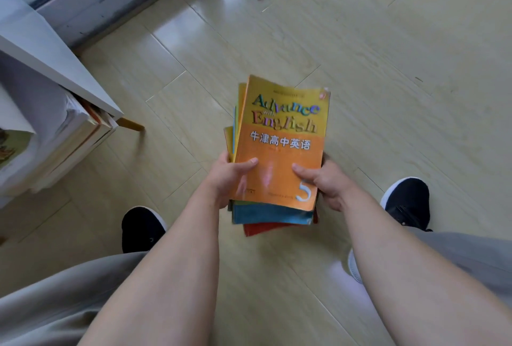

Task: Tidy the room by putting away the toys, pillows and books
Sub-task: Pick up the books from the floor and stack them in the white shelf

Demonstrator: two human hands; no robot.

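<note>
Left hand (225, 179) and right hand (325, 182) clamped on stack of books (279, 149), thumbs on orange cover, above floor (388, 68)

Soft daylight from the upper left; pale glare streaks across the glossy floor (360, 68). Motion blur softens the book cover (282, 138); wide-angle distortion bends the frame edges.
</note>
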